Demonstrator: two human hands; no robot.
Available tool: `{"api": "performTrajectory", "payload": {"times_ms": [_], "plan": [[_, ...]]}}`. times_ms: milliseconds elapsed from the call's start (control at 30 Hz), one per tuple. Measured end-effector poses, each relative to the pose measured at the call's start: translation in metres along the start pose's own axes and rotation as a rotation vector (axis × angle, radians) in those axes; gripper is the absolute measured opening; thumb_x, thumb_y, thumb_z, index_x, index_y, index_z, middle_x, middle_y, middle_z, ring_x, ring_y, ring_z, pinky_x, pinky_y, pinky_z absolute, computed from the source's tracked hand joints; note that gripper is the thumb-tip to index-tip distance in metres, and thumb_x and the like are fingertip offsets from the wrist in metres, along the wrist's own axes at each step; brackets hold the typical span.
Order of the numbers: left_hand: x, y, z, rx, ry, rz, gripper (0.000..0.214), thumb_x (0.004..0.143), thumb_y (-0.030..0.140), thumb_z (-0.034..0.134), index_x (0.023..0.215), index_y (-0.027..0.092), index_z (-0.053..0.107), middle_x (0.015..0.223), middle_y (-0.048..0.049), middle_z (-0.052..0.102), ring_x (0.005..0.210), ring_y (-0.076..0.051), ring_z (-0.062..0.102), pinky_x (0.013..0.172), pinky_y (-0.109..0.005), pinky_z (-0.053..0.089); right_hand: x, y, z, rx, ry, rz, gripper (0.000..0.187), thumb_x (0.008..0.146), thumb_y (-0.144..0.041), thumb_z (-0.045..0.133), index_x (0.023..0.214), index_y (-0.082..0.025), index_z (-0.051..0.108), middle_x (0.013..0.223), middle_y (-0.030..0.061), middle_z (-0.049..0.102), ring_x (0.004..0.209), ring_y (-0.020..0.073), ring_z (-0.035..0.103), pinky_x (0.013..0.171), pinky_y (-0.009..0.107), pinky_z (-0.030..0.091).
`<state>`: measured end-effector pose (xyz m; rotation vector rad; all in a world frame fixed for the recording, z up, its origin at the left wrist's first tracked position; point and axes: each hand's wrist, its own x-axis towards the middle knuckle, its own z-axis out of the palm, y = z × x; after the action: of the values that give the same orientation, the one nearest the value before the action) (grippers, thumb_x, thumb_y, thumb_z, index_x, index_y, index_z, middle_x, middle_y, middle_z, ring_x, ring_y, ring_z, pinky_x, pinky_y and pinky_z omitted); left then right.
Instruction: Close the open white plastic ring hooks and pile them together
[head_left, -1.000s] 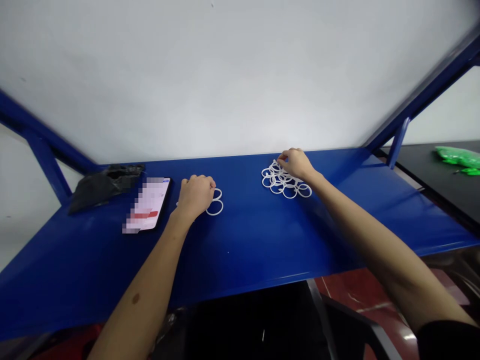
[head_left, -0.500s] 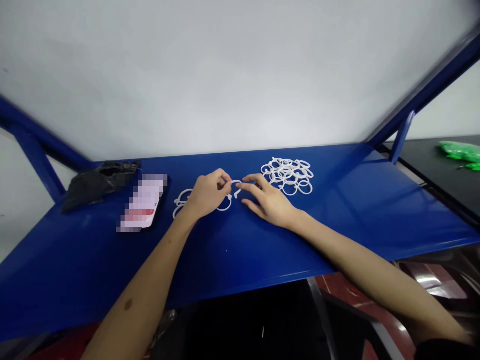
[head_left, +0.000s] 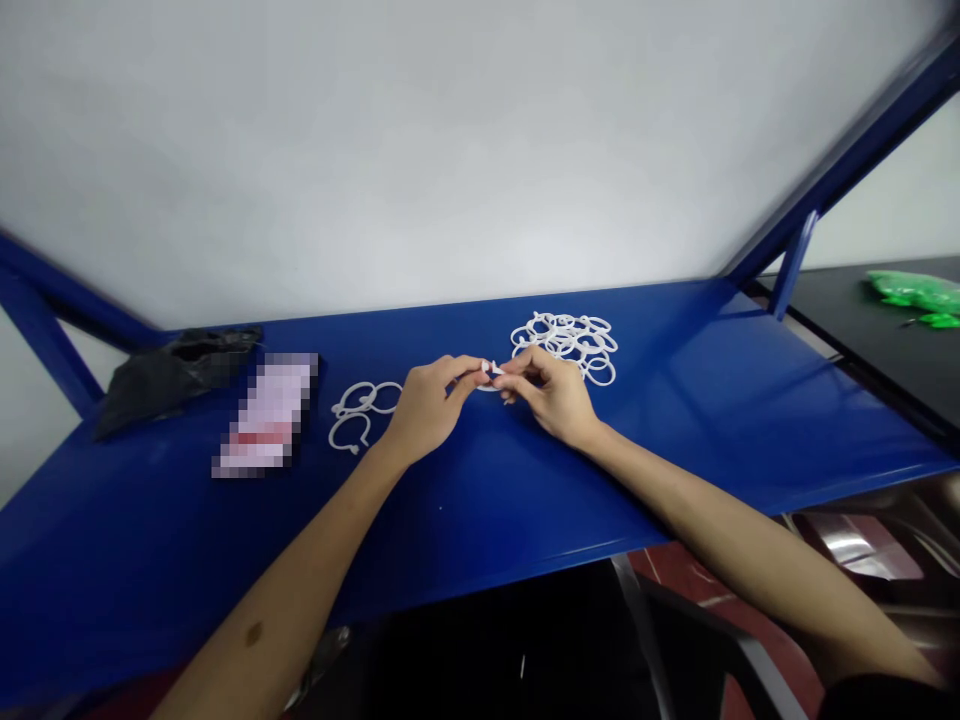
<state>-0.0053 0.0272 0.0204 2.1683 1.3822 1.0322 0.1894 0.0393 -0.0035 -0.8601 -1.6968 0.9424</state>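
Observation:
Over the middle of the blue table, my left hand (head_left: 431, 405) and my right hand (head_left: 556, 398) meet at a white plastic ring (head_left: 490, 388). Thumb and fingers of each hand pinch one of its ends, where small white clasp parts show between the fingertips. The rest of the ring is partly covered by the fingers. Left of my left hand, several similar white rings (head_left: 351, 432) lie on the table; at least one has a gap in its loop. A heap of white rings (head_left: 592, 338) lies just behind my right hand, which hides part of it.
A phone (head_left: 274, 400) with a blurred-out screen lies on the left of the blue table (head_left: 480, 520), beside a crumpled black plastic bag (head_left: 180, 370). Blue frame bars (head_left: 795, 265) rise at both sides. On a dark surface to the right sits a green plastic bag (head_left: 919, 292).
My right hand has closed from loosely spread fingers into a pinch on the ring. Both ring ends are now held close together. The view has shifted slightly.

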Motion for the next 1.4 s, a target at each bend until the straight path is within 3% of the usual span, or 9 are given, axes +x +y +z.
{"api": "performTrajectory", "payload": {"times_ms": [200,400,533,667,767,900,1033,1200,1400], "plan": [[-0.008,-0.011,0.011,0.226,0.012,0.2,0.026,0.1,0.026,0.047,0.098,0.023,0.072,0.084,-0.0026,0.076,0.074,-0.018,0.067,0.074,-0.031,0.049,-0.003,-0.004,-0.006,-0.113,-0.106,-0.091,0.028,0.095,-0.043,0.063,0.082,-0.018,0.065,0.07,-0.0003,0.069,0.059,0.0103,0.064,0.057,0.023,0.051],[-0.011,-0.011,0.007,0.292,-0.028,0.411,0.031,0.103,0.022,0.041,0.088,0.02,0.068,0.081,-0.0013,0.075,0.067,-0.016,0.063,0.076,-0.033,0.046,-0.006,-0.007,-0.019,-0.328,-0.282,-0.293,0.026,0.104,-0.034,0.049,0.09,-0.018,0.064,0.086,0.0042,0.073,0.077,0.0122,0.068,0.069,0.024,0.051],[-0.01,-0.009,0.004,0.338,-0.099,0.346,0.031,0.104,0.026,0.039,0.098,0.02,0.069,0.084,-0.0034,0.075,0.072,-0.018,0.064,0.077,-0.035,0.045,-0.003,-0.007,-0.017,-0.435,-0.293,-0.309,0.024,0.103,-0.036,0.05,0.092,-0.019,0.063,0.087,0.0046,0.072,0.079,0.014,0.068,0.07,0.025,0.051],[-0.006,-0.012,-0.004,0.457,-0.079,0.187,0.029,0.102,0.031,0.044,0.119,0.022,0.066,0.106,-0.0066,0.074,0.095,-0.023,0.065,0.085,-0.038,0.046,0.007,-0.017,-0.018,-0.63,-0.115,-0.258,0.019,0.102,-0.034,0.053,0.096,-0.02,0.064,0.092,0.0049,0.073,0.077,0.015,0.066,0.069,0.027,0.049],[-0.003,-0.019,-0.019,0.55,-0.087,0.076,0.033,0.095,0.023,0.046,0.124,0.024,0.063,0.12,-0.0058,0.07,0.109,-0.025,0.06,0.094,-0.04,0.044,0.017,-0.027,-0.034,-0.832,0.082,-0.19,0.019,0.1,-0.03,0.054,0.093,-0.02,0.067,0.092,0.0062,0.071,0.077,0.0168,0.064,0.07,0.029,0.047],[-0.001,-0.028,-0.035,0.661,-0.284,-0.072,0.037,0.081,0.022,0.053,0.116,0.023,0.065,0.121,-0.0087,0.066,0.113,-0.031,0.056,0.095,-0.045,0.043,0.028,-0.029,-0.072,-1.063,0.239,-0.007,0.018,0.098,-0.025,0.055,0.098,-0.019,0.072,0.1,0.0097,0.07,0.082,0.0202,0.064,0.069,0.031,0.045],[-0.002,-0.03,-0.036,0.673,-0.418,-0.132,0.034,0.078,0.022,0.054,0.111,0.021,0.063,0.114,-0.0104,0.066,0.111,-0.033,0.055,0.094,-0.047,0.04,0.032,-0.023,-0.106,-1.203,0.183,0.203,0.022,0.096,-0.021,0.054,0.103,-0.019,0.074,0.104,0.0113,0.071,0.087,0.0228,0.065,0.07,0.032,0.045],[0.0,-0.029,-0.028,0.624,-0.382,-0.128,0.021,0.085,0.014,0.046,0.097,0.022,0.061,0.098,-0.007,0.068,0.1,-0.028,0.058,0.089,-0.045,0.037,0.029,-0.021,-0.133,-1.246,0.108,0.375,0.021,0.092,-0.022,0.057,0.102,-0.021,0.076,0.105,0.0103,0.074,0.092,0.0251,0.068,0.074,0.033,0.048],[0.002,-0.03,-0.02,0.57,-0.308,-0.085,0.015,0.094,0.028,0.048,0.094,0.023,0.062,0.094,-0.0058,0.067,0.098,-0.027,0.057,0.087,-0.042,0.037,0.025,-0.017,-0.153,-1.27,0.054,0.574,0.022,0.088,-0.027,0.062,0.103,-0.026,0.077,0.1,0.0081,0.077,0.091,0.0266,0.07,0.072,0.034,0.049]]}}
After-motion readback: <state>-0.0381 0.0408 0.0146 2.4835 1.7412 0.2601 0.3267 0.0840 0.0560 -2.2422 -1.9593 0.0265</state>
